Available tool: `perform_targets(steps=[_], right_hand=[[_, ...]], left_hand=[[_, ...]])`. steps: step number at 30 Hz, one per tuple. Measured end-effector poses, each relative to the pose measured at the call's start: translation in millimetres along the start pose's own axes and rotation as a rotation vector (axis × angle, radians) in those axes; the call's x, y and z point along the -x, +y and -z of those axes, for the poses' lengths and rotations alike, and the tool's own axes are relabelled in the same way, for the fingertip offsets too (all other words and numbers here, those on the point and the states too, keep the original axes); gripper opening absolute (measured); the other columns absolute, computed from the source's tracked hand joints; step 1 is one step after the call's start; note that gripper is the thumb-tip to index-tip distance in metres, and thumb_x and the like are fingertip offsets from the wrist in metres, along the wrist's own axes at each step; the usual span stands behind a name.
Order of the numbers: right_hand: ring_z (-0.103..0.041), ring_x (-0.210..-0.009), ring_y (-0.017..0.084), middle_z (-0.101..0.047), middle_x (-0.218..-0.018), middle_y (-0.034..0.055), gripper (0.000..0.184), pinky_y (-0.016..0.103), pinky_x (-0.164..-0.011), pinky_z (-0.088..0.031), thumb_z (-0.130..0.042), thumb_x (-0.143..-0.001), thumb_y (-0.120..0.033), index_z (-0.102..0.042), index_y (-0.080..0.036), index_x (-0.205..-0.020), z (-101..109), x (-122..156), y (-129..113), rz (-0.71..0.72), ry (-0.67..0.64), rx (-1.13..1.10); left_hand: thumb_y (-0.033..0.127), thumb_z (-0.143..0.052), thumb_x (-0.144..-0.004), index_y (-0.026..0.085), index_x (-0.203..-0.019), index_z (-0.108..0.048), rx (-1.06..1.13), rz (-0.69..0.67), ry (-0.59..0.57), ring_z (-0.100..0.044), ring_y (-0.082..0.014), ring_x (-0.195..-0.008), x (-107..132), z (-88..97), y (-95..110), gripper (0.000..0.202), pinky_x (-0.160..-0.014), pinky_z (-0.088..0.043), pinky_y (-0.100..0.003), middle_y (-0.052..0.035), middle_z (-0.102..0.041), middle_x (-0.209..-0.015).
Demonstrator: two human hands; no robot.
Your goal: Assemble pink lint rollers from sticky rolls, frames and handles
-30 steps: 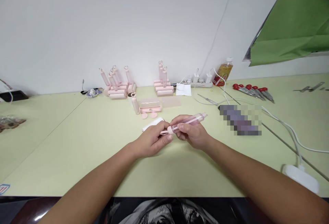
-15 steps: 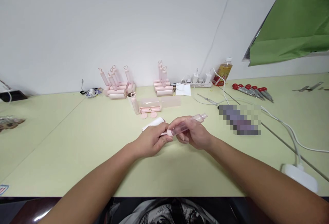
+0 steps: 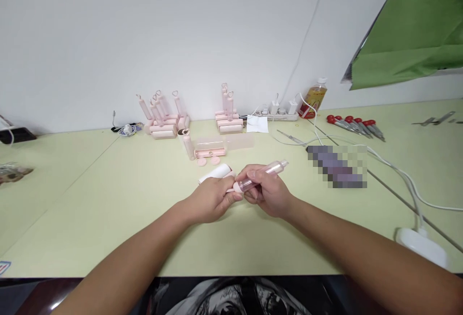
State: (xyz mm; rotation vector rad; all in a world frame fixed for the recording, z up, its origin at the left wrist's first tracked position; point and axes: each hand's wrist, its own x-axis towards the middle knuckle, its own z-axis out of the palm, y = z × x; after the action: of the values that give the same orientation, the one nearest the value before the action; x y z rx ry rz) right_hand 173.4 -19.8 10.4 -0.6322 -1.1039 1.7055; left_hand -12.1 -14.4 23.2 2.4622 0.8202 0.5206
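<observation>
My left hand (image 3: 213,200) is closed around a white roll (image 3: 217,173) with a pink edge, like a lint roller, and its thumb and fingers also meet the pale pink end of a tube. That translucent pink tube (image 3: 249,183) slants up to the right. My right hand (image 3: 269,190) wraps round the tube, with its narrow clear tip sticking out past the fingers. Beyond the hands lie two pink round caps (image 3: 215,160), an open pink case (image 3: 210,153) and a standing pink tube (image 3: 188,146).
Several pink rollers (image 3: 163,131) with upright heart-topped handles stand by the wall, with a second group (image 3: 230,126) to their right. A power strip (image 3: 285,116), a drink bottle (image 3: 314,99), red-ended tools (image 3: 356,126), a blurred-out object (image 3: 334,166) and white cables occupy the right side.
My right hand has slid slightly down and left along the tube, nearer to my left hand. A bit more of the white roll shows. Both hands keep hold.
</observation>
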Motion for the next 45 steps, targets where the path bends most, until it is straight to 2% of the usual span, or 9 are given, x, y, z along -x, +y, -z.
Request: perform_targets(steps=[5,11,17,23,27,30,35,40,45], right_hand=[[-0.027,-0.035,0.006,-0.041,-0.037,-0.0061,0.025,0.02,-0.037,-0.019,-0.061,-0.078,-0.037,-0.068,-0.014,-0.072,-0.8,0.3,7.1,0.02,0.013,-0.012],[-0.029,-0.034,0.006,-0.042,-0.037,-0.006,0.024,0.02,-0.037,-0.021,-0.061,-0.076,-0.037,-0.067,-0.014,-0.07,-1.6,2.1,11.6,0.042,0.044,0.026],[-0.027,-0.034,0.006,-0.04,-0.038,-0.0073,0.024,0.02,-0.036,-0.02,-0.062,-0.075,-0.038,-0.066,-0.014,-0.07,-2.3,-1.4,17.7,0.042,0.087,0.038],[-0.027,-0.033,0.006,-0.038,-0.039,-0.0078,0.031,0.02,-0.033,-0.022,-0.06,-0.075,-0.046,-0.065,-0.015,-0.072,-6.4,-9.5,7.1,-0.006,0.263,0.071],[-0.042,-0.042,0.008,-0.049,-0.047,-0.0024,0.031,0.022,-0.039,-0.035,-0.06,-0.075,-0.043,-0.057,-0.017,-0.059,0.3,-13.6,-11.3,0.103,0.383,0.29],[-0.043,-0.041,0.009,-0.049,-0.049,-0.0045,0.023,0.021,-0.038,-0.033,-0.063,-0.073,-0.034,-0.049,-0.02,-0.062,9.4,-15.6,-16.6,0.065,0.403,0.452],[-0.038,-0.043,0.008,-0.043,-0.056,-0.0097,0.028,0.02,-0.042,-0.029,-0.058,-0.085,-0.044,-0.051,-0.023,-0.101,19.9,-14.8,-3.7,0.118,0.147,0.709],[-0.038,-0.053,0.01,-0.043,-0.062,-0.0064,0.029,0.022,-0.051,-0.029,-0.047,-0.094,-0.047,-0.054,-0.022,-0.104,17.4,-6.6,0.8,0.185,-0.111,0.949],[-0.039,-0.054,0.011,-0.045,-0.06,-0.0052,0.027,0.024,-0.053,-0.029,-0.047,-0.094,-0.046,-0.057,-0.021,-0.096,13.0,-3.2,-0.4,0.19,-0.177,1.017]], left_hand=[[0.055,-0.024,-0.096,0.016,-0.113,-0.056,0.012,-0.016,-0.058,-0.061,-0.0207,-0.081,-0.1,3.0,0.2,0.053,-0.074,-0.045,-0.03,-0.0112,-0.066,-0.099],[0.047,-0.031,-0.097,0.016,-0.119,-0.053,-0.044,0.007,-0.073,-0.061,-0.0214,-0.079,0.0,2.6,0.8,0.044,-0.072,-0.045,-0.031,-0.0109,-0.066,-0.098],[0.041,-0.035,-0.095,0.017,-0.105,-0.055,-0.173,0.05,-0.016,-0.061,-0.0207,-0.074,-0.2,-7.5,-7.5,0.033,-0.066,-0.043,-0.029,-0.009,-0.066,-0.092],[0.042,-0.033,-0.097,0.018,-0.091,-0.055,-0.41,0.144,0.081,-0.056,-0.0199,-0.073,-9.6,-5.4,-10.1,0.032,-0.061,-0.038,-0.028,-0.006,-0.06,-0.079],[0.056,-0.05,-0.087,0.019,-0.105,-0.058,-0.423,0.105,0.135,-0.054,-0.0259,-0.093,-12.7,6.3,-13.8,0.042,-0.079,-0.042,-0.036,-0.0097,-0.059,-0.1],[0.051,-0.06,-0.08,0.021,-0.12,-0.054,-0.403,0.294,0.123,-0.054,-0.0296,-0.099,-8.5,5.0,-24.1,0.05,-0.08,-0.043,-0.039,-0.0119,-0.057,-0.109],[0.044,-0.07,-0.071,0.022,-0.128,-0.051,-0.009,0.56,0.138,-0.06,-0.0254,-0.083,-6.0,0.8,-33.7,0.065,-0.064,-0.044,-0.032,-0.0093,-0.063,-0.104],[0.053,-0.067,-0.072,0.016,-0.116,-0.055,0.656,0.438,0.379,-0.058,-0.018,-0.075,-12.8,15.8,-24.5,0.059,-0.063,-0.044,-0.027,-0.0057,-0.064,-0.093],[0.052,-0.069,-0.071,0.016,-0.1,-0.052,0.961,0.386,0.411,-0.052,-0.011,-0.06,-13.2,17.3,-20.4,0.05,-0.057,-0.04,-0.024,-0.0001,-0.058,-0.077]])
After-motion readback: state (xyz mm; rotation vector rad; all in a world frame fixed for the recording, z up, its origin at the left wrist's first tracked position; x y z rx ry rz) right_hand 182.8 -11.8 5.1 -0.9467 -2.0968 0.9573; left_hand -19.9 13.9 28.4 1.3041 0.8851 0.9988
